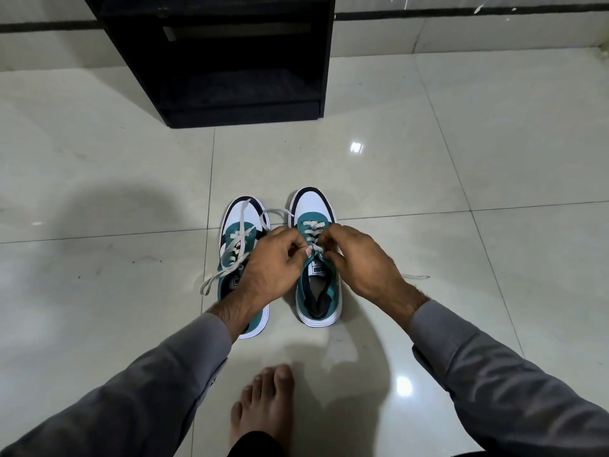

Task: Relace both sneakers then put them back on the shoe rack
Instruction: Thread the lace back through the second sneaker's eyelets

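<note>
Two teal-and-white sneakers stand side by side on the tiled floor, toes pointing away from me. On the left sneaker (pixel 242 222) the white lace lies loose, trailing over the toe and out to the left. The right sneaker (pixel 314 206) has its lace (pixel 311 230) threaded through the upper eyelets. My left hand (pixel 273 263) and my right hand (pixel 359 262) meet over the right sneaker's tongue, each pinching the lace near the top eyelets. One lace end (pixel 417 277) trails on the floor to the right.
A black shoe rack (pixel 230 57) with open shelves stands against the wall beyond the sneakers. My bare foot (pixel 263 410) rests on the glossy floor tiles (pixel 461 179) close to me. Grey sleeves cover both my forearms.
</note>
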